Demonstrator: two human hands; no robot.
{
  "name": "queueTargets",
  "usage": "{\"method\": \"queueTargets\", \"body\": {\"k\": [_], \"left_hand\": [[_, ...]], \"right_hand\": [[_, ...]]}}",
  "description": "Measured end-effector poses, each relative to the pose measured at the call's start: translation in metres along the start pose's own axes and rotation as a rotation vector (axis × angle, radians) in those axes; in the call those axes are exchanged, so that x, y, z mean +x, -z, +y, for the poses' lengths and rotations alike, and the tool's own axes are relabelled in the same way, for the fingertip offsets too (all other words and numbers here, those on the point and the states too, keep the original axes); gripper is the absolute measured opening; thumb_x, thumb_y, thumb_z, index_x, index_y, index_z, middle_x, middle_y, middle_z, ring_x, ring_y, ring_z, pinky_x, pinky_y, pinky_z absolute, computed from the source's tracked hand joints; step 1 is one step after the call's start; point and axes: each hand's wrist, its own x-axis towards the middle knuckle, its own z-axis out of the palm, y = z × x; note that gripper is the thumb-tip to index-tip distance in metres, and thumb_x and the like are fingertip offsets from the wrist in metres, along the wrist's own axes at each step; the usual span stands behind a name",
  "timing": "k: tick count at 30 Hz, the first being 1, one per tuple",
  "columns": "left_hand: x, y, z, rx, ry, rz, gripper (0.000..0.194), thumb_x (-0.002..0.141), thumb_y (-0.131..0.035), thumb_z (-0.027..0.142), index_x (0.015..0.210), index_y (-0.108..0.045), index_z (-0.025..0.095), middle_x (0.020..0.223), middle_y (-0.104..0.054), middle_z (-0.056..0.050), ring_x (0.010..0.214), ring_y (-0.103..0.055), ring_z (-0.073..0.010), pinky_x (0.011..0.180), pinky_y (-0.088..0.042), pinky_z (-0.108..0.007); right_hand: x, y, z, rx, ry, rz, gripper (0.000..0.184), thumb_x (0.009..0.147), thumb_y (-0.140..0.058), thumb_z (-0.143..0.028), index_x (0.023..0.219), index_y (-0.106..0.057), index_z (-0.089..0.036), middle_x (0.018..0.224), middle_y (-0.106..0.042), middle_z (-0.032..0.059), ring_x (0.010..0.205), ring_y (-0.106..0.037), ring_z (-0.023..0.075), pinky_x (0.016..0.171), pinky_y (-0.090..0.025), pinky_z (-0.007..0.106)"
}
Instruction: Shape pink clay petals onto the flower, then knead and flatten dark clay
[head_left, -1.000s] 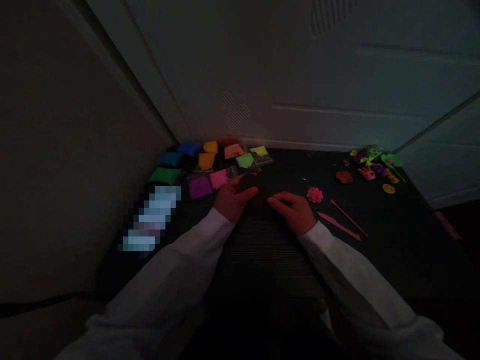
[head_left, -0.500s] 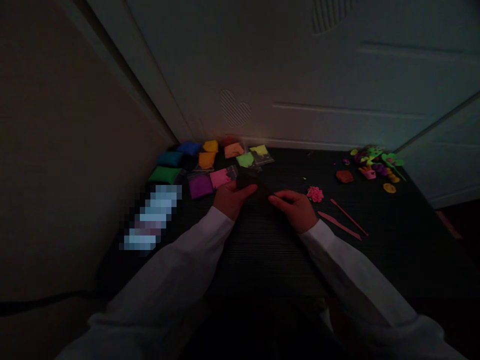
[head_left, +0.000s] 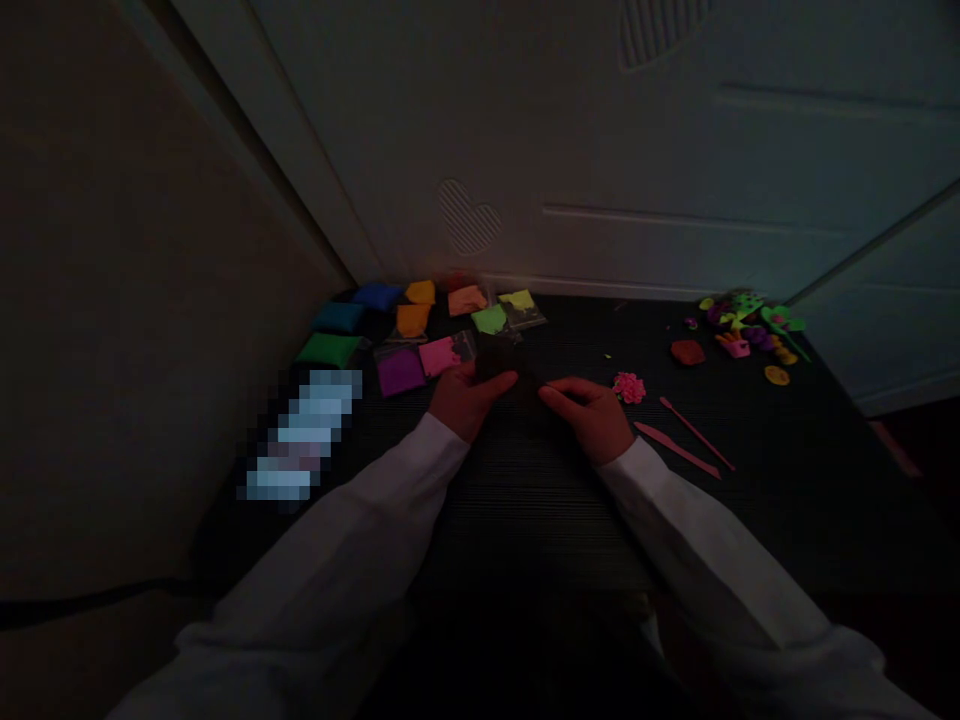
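Observation:
Over the dark table, my left hand (head_left: 466,398) is closed with its thumb pressed on a dark, limp-looking piece (head_left: 501,360). Poor light hides what kind of thing it is. My right hand (head_left: 589,412) pinches at the right side of this dark piece, thumb against forefinger. Just right of that hand lies a pink ruffled clay flower (head_left: 628,388). Beside it are a pink modelling knife (head_left: 677,449) and a thin pink modelling stick (head_left: 697,433). Left of my left hand are a pink clay packet (head_left: 439,356) and a purple clay packet (head_left: 401,371).
More clay packets stand at the back left, among them green (head_left: 328,350), blue (head_left: 377,296) and yellow-green (head_left: 519,305). A blurred lit screen (head_left: 304,435) lies at left. A red-brown lump (head_left: 687,352) and small clay models (head_left: 739,335) are at right. A white panel (head_left: 600,150) rises behind.
Both hands stay almost in place around the dark piece. The view has shifted very slightly.

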Motion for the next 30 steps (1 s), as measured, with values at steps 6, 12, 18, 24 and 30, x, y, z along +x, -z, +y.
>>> {"method": "queueTargets", "body": {"k": [6, 12, 18, 24, 30], "left_hand": [[-0.0009, 0.0025, -0.0020, 0.083, 0.007, -0.032, 0.030, 0.049, -0.074, 0.015, 0.078, -0.066, 0.016, 0.076, -0.067, -0.001, 0.072, -0.060, -0.0151, 0.075, -0.045, -0.030], [0.0030, 0.0071, -0.0023, 0.106, -0.008, 0.004, 0.027, 0.049, -0.074, 0.018, 0.075, -0.066, 0.017, 0.075, -0.067, 0.000, 0.070, -0.061, -0.0158, 0.075, -0.045, -0.033], [0.0031, 0.0068, -0.0034, 0.104, -0.011, 0.019, 0.026, 0.049, -0.074, 0.017, 0.074, -0.066, 0.017, 0.074, -0.068, -0.001, 0.069, -0.061, -0.0161, 0.072, -0.046, -0.032], [0.0028, 0.0049, -0.0027, 0.054, -0.010, 0.036, 0.026, 0.049, -0.074, 0.015, 0.073, -0.065, 0.016, 0.073, -0.067, 0.000, 0.068, -0.060, -0.0153, 0.070, -0.047, -0.031], [0.0038, 0.0027, -0.0006, -0.003, -0.012, 0.062, 0.028, 0.048, -0.074, 0.015, 0.074, -0.064, 0.016, 0.075, -0.067, 0.000, 0.071, -0.060, -0.0147, 0.075, -0.047, -0.032]], "right_hand": [[0.0007, 0.0004, 0.0011, -0.001, 0.013, 0.013, 0.019, 0.064, -0.062, -0.038, 0.074, -0.065, -0.022, 0.071, -0.063, -0.0011, 0.068, -0.056, 0.0138, 0.065, -0.043, 0.027], [0.0026, 0.0007, 0.0028, 0.009, -0.012, 0.013, 0.025, 0.063, -0.063, -0.039, 0.079, -0.065, -0.021, 0.074, -0.065, 0.0002, 0.067, -0.058, 0.0145, 0.063, -0.045, 0.028], [0.0022, 0.0010, 0.0022, -0.004, -0.013, 0.035, 0.020, 0.062, -0.064, -0.038, 0.071, -0.065, -0.020, 0.069, -0.064, -0.0010, 0.064, -0.057, 0.0136, 0.064, -0.044, 0.027], [0.0024, 0.0013, 0.0031, 0.025, -0.030, 0.008, 0.025, 0.062, -0.064, -0.039, 0.080, -0.065, -0.021, 0.075, -0.065, 0.0004, 0.069, -0.059, 0.0150, 0.066, -0.045, 0.029], [0.0034, 0.0026, 0.0032, 0.026, -0.042, -0.003, 0.024, 0.062, -0.064, -0.038, 0.079, -0.065, -0.021, 0.074, -0.065, -0.0005, 0.066, -0.058, 0.0130, 0.062, -0.045, 0.025]]}}
